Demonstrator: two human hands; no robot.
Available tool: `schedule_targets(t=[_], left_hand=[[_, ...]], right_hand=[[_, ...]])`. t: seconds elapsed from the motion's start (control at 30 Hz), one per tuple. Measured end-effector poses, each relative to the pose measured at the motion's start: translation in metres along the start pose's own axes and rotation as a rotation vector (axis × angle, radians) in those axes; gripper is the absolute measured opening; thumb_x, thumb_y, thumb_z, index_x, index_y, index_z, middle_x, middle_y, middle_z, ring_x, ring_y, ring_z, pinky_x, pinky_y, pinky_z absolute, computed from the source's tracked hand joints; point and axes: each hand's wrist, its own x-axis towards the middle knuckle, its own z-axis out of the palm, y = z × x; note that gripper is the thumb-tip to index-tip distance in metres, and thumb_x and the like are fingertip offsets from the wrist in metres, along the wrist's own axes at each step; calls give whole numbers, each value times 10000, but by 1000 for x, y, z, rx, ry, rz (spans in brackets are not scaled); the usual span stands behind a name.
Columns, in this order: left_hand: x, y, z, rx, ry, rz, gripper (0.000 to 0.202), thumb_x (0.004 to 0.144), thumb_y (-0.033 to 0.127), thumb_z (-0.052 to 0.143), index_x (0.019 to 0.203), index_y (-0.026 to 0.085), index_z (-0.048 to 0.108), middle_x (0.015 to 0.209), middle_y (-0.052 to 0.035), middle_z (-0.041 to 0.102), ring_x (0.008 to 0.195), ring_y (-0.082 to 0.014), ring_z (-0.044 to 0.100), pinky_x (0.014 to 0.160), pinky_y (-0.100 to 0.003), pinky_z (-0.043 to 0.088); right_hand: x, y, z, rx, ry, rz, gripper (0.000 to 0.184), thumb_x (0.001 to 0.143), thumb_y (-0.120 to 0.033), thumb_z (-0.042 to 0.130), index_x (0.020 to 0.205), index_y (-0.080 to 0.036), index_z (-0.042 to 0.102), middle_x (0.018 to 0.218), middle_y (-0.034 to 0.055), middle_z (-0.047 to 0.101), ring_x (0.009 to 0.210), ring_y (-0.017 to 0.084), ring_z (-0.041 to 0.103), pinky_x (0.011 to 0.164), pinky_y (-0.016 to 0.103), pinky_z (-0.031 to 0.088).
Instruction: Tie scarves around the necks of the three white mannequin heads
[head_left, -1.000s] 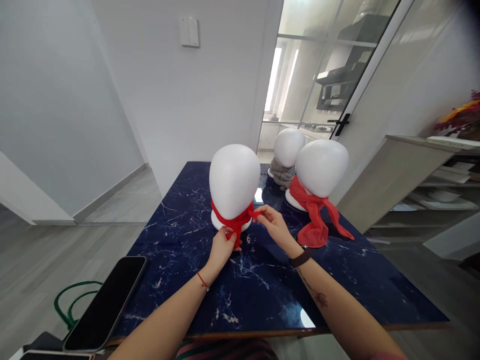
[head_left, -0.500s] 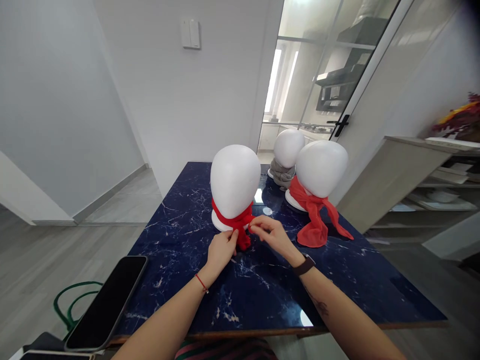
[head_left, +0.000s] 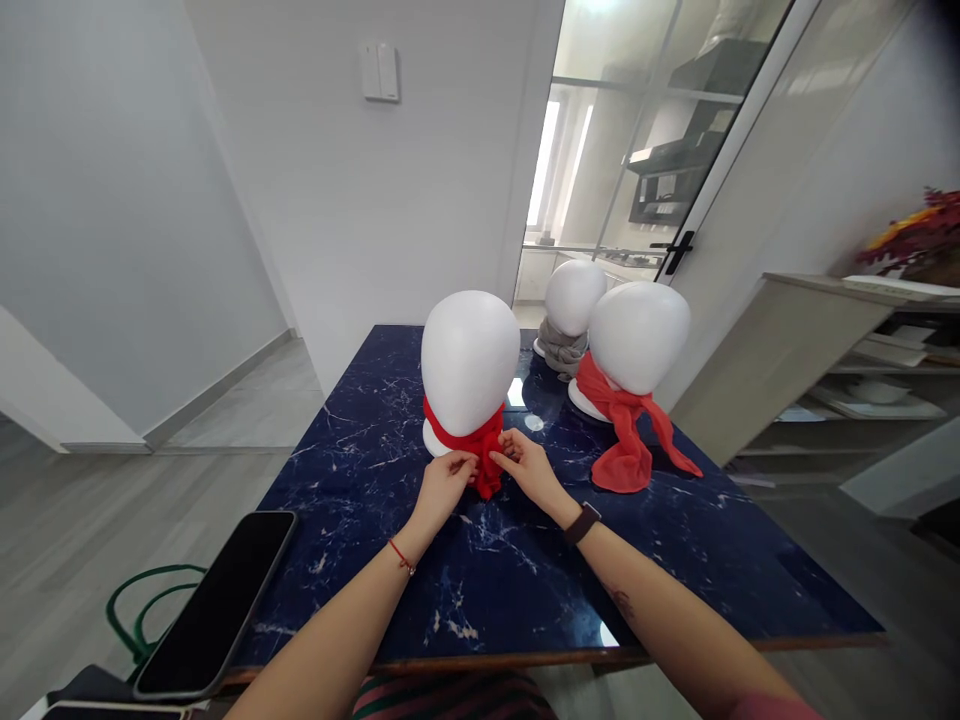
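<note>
A white mannequin head (head_left: 471, 358) stands upright on the dark blue marbled table, a red scarf (head_left: 487, 484) wrapped around its neck. At the front of the neck the scarf is bunched, with a short end hanging down. My left hand (head_left: 447, 482) pinches the cloth from the left side, fingers closed. From the right, my right hand (head_left: 526, 466) also has thumb and fingers closed on the scarf near the bunched part. A red string bracelet is on my left wrist; a dark watch (head_left: 583, 522) is on my right.
Farther right stand two more mannequin heads, one with a coral scarf (head_left: 626, 450), one behind it with a grey scarf (head_left: 562, 347). A black phone (head_left: 217, 605) lies at the table's left front corner, beside a green cord (head_left: 139, 620). Shelves (head_left: 847, 400) are on the right.
My right hand has moved left, closer to the bunched front of the scarf. My left hand has lifted slightly and still holds the cloth.
</note>
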Motion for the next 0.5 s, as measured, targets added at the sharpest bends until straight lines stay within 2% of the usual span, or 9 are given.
schedule_targets(t=[0.07,0.13,0.2,0.27,0.33,0.4,0.5], left_hand=[[-2,2,3,72,-12,38,223,725,339,602,725,134,690,605,-23,638,502,-108,561,503,-218,439],[-2,3,5,114,11,55,314,743,421,593,708,128,700,477,19,544,395,-75,438,428,-208,349],[-1,4,8,103,24,66,370,736,472,597,723,121,713,420,40,472,377,-63,357,411,-209,283],[2,3,11,70,24,75,378,713,480,618,745,119,722,428,38,476,400,-65,347,422,-212,263],[5,-1,14,61,34,87,342,693,453,638,715,121,718,452,31,501,418,-67,351,435,-216,257],[7,-5,15,76,80,99,285,680,407,644,656,128,697,457,34,502,423,-66,350,443,-215,254],[8,-8,14,119,147,87,225,669,357,641,632,138,679,471,33,516,435,-71,372,456,-213,267]], right_hand=[[1,-1,-2,100,-3,39,268,706,-380,670,809,-206,493,672,-47,521,593,105,499,577,238,414],[3,-3,-4,236,58,92,308,695,-411,672,814,-212,468,657,-62,494,556,92,487,529,221,387],[6,-5,-2,344,139,178,336,708,-472,639,830,-212,465,678,-57,500,523,83,482,460,202,332],[7,-6,2,354,145,262,364,711,-511,622,849,-203,486,656,-50,512,492,82,471,421,191,274],[7,-5,7,291,68,288,371,692,-507,649,816,-183,516,574,-53,498,469,81,445,421,194,262],[7,-1,11,247,13,253,354,672,-487,678,739,-171,533,523,-53,484,468,81,428,446,208,297],[9,9,11,234,25,201,334,634,-456,707,685,-169,546,576,-32,534,504,90,462,504,234,369]])
